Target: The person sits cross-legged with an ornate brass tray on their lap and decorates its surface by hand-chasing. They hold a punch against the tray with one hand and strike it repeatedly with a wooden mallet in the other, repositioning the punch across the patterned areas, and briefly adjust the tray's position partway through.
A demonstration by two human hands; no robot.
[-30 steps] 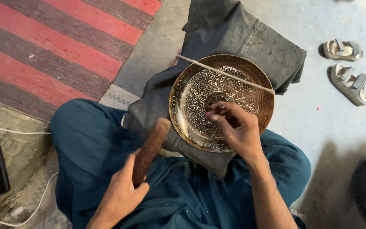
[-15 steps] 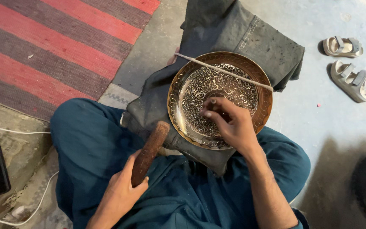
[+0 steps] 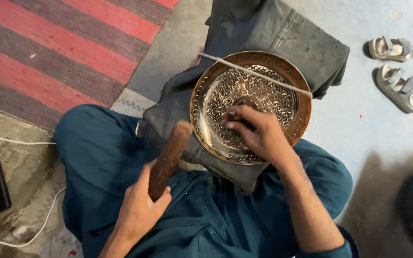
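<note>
Brass plate [image 3: 283, 76] under right hand [image 3: 259, 134], perhaps pinching a tool; left hand [image 3: 137, 212] holds wooden mallet [image 3: 169, 157].

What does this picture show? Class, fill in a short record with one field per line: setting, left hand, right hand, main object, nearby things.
Setting: person seated cross-legged on a floor
Left hand: grips a brown wooden stick, raised beside the plate
Right hand: fingertips pressed on the plate's patterned centre
Main object: round engraved brass plate on dark folded cloth, a cord across it
Nearby: striped red rug, pair of sandals
</note>
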